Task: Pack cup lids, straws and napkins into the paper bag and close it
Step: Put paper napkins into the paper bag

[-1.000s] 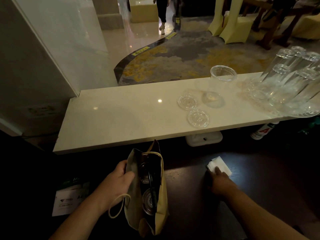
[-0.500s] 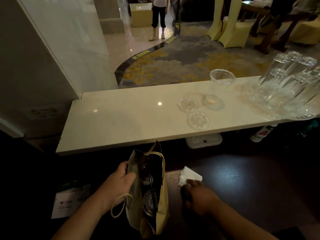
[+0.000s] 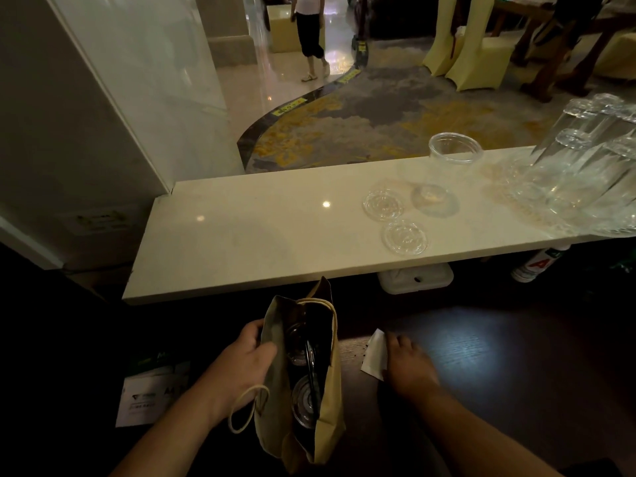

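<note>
A brown paper bag (image 3: 332, 401) with rope handles stands open on the dark counter. Clear cup lids (image 3: 304, 402) and a black straw (image 3: 311, 368) show inside it. My left hand (image 3: 246, 364) grips the bag's left wall and holds its mouth apart. My right hand (image 3: 406, 366) rests on a white napkin (image 3: 375, 354) just right of the bag, fingers pinching its edge. Two more clear lids (image 3: 382, 204) (image 3: 405, 237) lie on the pale upper ledge (image 3: 241, 235).
A clear plastic cup (image 3: 447, 170) and several upturned glasses (image 3: 585, 173) stand on the ledge at the right. A white printed box (image 3: 151, 394) sits left of the bag. Beyond the ledge are carpet, covered chairs and a standing person (image 3: 309, 32).
My right hand has slid the napkin leftward across the dark counter, from well right of the bag to just beside it. My left hand has kept its hold on the bag.
</note>
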`<state>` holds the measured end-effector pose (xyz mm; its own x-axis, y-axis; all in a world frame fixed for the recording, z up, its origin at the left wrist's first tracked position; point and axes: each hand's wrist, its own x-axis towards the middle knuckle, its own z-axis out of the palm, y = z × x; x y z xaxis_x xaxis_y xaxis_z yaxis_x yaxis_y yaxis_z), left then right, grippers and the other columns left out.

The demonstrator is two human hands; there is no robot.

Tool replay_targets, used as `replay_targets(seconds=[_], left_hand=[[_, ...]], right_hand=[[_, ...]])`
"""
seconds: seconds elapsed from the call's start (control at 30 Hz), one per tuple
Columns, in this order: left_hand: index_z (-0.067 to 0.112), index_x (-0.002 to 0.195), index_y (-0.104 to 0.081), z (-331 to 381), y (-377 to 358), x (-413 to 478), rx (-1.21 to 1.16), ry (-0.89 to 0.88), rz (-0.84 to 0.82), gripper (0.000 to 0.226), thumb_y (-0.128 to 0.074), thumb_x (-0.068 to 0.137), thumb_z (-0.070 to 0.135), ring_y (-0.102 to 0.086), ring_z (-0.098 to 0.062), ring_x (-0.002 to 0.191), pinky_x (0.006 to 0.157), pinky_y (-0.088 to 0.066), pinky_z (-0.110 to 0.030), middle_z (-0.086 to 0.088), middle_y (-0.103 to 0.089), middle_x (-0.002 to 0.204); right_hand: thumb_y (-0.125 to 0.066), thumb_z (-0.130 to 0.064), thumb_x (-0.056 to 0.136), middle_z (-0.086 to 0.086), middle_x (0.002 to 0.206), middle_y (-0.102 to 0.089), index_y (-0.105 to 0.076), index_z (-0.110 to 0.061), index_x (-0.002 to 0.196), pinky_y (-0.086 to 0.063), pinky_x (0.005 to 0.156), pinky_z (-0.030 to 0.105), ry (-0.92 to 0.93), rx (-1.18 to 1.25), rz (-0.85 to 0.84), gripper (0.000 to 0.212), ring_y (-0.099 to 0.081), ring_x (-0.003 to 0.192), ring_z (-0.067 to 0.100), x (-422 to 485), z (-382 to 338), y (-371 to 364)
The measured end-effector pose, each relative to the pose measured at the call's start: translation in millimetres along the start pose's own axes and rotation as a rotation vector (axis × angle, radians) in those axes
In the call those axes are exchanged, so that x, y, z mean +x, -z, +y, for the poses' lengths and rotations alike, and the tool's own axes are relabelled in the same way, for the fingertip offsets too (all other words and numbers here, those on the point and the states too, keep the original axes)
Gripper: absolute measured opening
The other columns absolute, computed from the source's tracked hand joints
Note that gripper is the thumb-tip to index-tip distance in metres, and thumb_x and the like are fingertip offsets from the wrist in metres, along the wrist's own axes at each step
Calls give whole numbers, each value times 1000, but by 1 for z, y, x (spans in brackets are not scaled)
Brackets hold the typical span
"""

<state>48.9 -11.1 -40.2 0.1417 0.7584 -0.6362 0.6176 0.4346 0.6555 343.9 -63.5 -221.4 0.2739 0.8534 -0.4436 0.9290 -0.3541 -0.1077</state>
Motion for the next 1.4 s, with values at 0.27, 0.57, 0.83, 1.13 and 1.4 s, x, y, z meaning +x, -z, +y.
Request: replay_targets(seconds=[0.27, 0.57, 0.83, 1.13, 1.4], left_hand=[[36, 134, -53, -2, -1, 3, -38, -10, 15, 33, -55, 103, 24, -76, -29, 96, 90, -60, -46, -8, -80, 101], [36, 133, -52, -1, 1, 2, -6, -37, 7, 33, -55, 102, 26, -75, -25, 93, 86, -58, -40, -5, -79, 100], [35, 139, -49, -1, 9, 4, 42, -50, -20, 38, -54, 102, 34, -72, -20, 96, 94, -57, -40, 1, -75, 103], [40, 143, -46, -3, 11, 3, 19, -30, -59, 45, -53, 99, 41, -72, -21, 97, 93, -59, -42, 1, -75, 106], [47, 127, -52, -23, 13, 24, -84, -49, -85, 56, -57, 72, 56, -78, -27, 97, 99, -60, -55, -4, -80, 103]], right_hand=[[-54, -24, 90, 10, 136, -51, -48, -15, 136, -45, 97, 34, -89, 25, 2, 48, -50, 121, 27, 3, 4, 1], [-55, -16, 90, -6, 83, -61, -61, -24, 90, -43, 66, 25, -56, 277, 26, 10, -69, 93, 23, -9, 19, 32], [-60, -27, 84, -1, 85, -70, -64, -21, 91, -43, 60, 29, 102, 204, 262, 10, -68, 84, 23, -46, 8, 108], [-66, -26, 79, -7, 64, -63, -65, -27, 80, -51, 56, 36, 252, 321, 410, 2, -58, 58, 5, -104, -40, 213], [-68, -23, 82, -5, 68, -61, -60, -29, 76, -47, 53, 38, 487, 381, 466, 12, -56, 59, 10, -162, -100, 273]])
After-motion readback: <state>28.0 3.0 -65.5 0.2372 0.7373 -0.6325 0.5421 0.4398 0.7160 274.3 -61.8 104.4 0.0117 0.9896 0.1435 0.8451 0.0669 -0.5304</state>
